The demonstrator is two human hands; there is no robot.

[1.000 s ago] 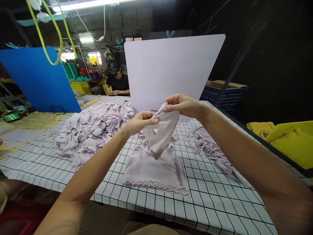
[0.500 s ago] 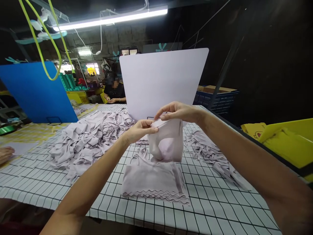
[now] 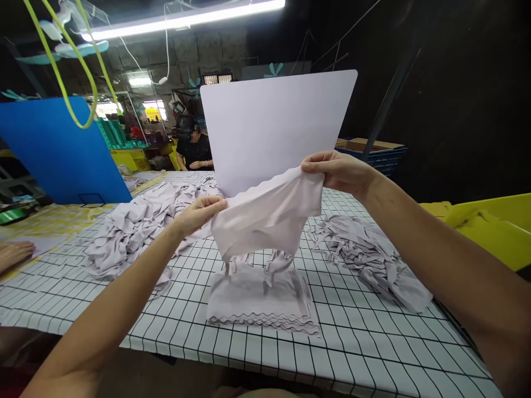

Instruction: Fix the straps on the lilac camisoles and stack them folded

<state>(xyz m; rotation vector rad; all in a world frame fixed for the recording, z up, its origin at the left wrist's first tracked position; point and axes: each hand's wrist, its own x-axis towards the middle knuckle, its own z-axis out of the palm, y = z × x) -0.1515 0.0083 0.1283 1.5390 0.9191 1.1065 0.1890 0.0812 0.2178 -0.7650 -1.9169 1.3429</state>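
A pale lilac strappy crop top (image 3: 265, 213) is stretched between my two hands, raised above the table. My left hand (image 3: 201, 213) pinches one end of its wavy hem, and my right hand (image 3: 338, 168) pinches the other end, higher up. The straps dangle at the bottom. Below it lies a neat stack of matching tops (image 3: 253, 301), scalloped hems toward me; the held top partly hides the stack's far side. To the left is a large loose heap of the same fabric (image 3: 136, 226), and to the right a smaller pile (image 3: 365, 254).
A white panel (image 3: 277, 127) stands upright behind my hands, and a blue panel (image 3: 53, 149) at the left. Another person's hand (image 3: 16, 254) rests at the left edge. A seated person (image 3: 194, 149) is farther back. Yellow bins (image 3: 493, 226) flank the right side of the checked tablecloth (image 3: 365, 354).
My hands have moved apart, the right one rising and the left going leftward. The top, which hung bunched between them, is now spread wide.
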